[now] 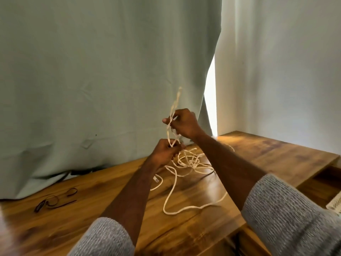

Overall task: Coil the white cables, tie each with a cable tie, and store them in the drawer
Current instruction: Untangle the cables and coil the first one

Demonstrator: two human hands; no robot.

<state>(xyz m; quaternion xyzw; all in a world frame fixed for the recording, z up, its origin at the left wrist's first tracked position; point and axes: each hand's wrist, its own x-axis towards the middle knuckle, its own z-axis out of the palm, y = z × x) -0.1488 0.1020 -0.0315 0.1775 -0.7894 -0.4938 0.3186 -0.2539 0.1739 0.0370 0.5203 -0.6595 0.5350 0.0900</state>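
A long white cable [172,191] lies in loose tangled loops on the wooden table [96,193]. Both hands hold a stretch of it above the table. My left hand [166,151] grips the cable low, close to the tangle. My right hand [184,124] pinches it higher up, and a doubled, twisted end of the cable sticks up above that hand. One plug end rests on the table beside my left forearm. Dark cable ties [55,199] lie at the left of the table. An open drawer [324,183] shows at the right edge.
A grey-green curtain [101,80] hangs right behind the table, with a bright gap between it and a white curtain [276,71]. A dark cord [77,171] peeks out under the curtain. A white ribbed object [335,203] sits at the far right.
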